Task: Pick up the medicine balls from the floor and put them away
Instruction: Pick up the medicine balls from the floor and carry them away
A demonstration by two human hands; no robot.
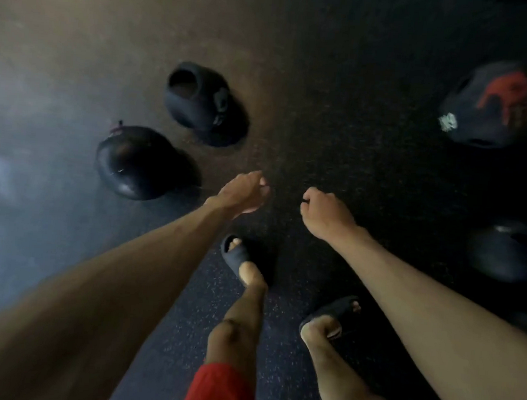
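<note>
Several dark medicine balls lie on the speckled rubber floor. A glossy black ball [139, 163] sits at the left, and a black ball with grip holes [200, 100] lies just beyond it. At the upper right lies a black ball with red markings [492, 105], with another dark ball [504, 250] near the right edge. My left hand [243, 193] hangs over bare floor, right of the glossy ball, fingers loosely curled and holding nothing. My right hand [325, 214] hangs beside it, fingers curled under, with nothing in it.
My two feet in black slides [236, 254] [332, 315] stand on the floor below my hands. The floor is dim, lighter at the left. Open floor lies between the left pair of balls and the right pair.
</note>
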